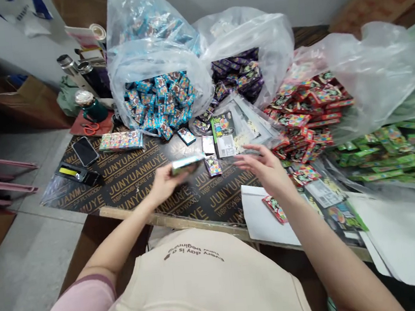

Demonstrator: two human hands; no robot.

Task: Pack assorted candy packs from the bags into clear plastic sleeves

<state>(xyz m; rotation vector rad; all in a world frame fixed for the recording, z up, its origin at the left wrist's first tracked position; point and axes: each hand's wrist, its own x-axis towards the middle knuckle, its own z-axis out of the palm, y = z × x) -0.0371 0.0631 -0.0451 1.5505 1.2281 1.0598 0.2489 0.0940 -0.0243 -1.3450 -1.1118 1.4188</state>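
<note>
My left hand (pixel 163 184) is closed around a small box-like pack (pixel 186 163) with a pale top edge, blurred by motion. Above the board, my right hand (pixel 266 171) is open, fingers spread and pointing left, with nothing in them. Just beyond its fingertips lies a printed flat pouch (pixel 224 133) with a green edge, one of a fanned stack. Between the hands are a purple candy packet (pixel 213 166) and a white-faced packet (pixel 208 144). A blue packet (pixel 186 136) lies farther back. Under my right forearm, a red packet (pixel 274 210) rests on white paper (pixel 253 205).
Plastic bags hold blue packets (pixel 160 98), purple packets (pixel 238 75), red packets (pixel 307 115) and green packets (pixel 392 151). On the left are a phone (pixel 85 151), a tape dispenser (pixel 78 174), orange scissors (pixel 90 127), a wrapped row of packets (pixel 120 141) and flasks (pixel 90 76).
</note>
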